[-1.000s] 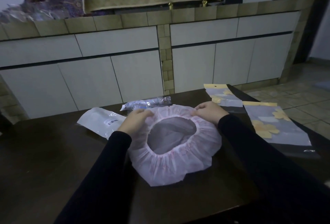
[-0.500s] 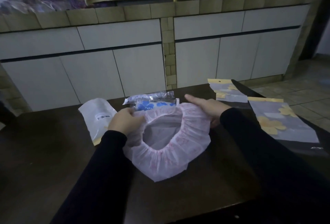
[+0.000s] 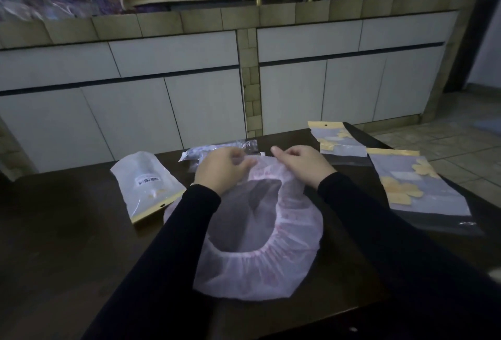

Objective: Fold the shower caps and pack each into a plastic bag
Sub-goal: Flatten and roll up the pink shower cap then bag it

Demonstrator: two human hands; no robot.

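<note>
- The left hand (image 3: 221,170) has curled fingers and pinches the far edge of the pink shower cap (image 3: 260,253).
- The right hand (image 3: 301,164) pinches that same far edge, just beside the left hand.
- The shower cap lies on the dark table (image 3: 67,244), hole facing up, between the two black sleeves.
- A packed bag with a barcode label (image 3: 146,185) lies near the left hand.
- Past the hands lies a clear bag (image 3: 217,148); it is too dim to tell what is inside.
- Two flat bags with yellow flowers (image 3: 414,185) lie to the right.
</note>
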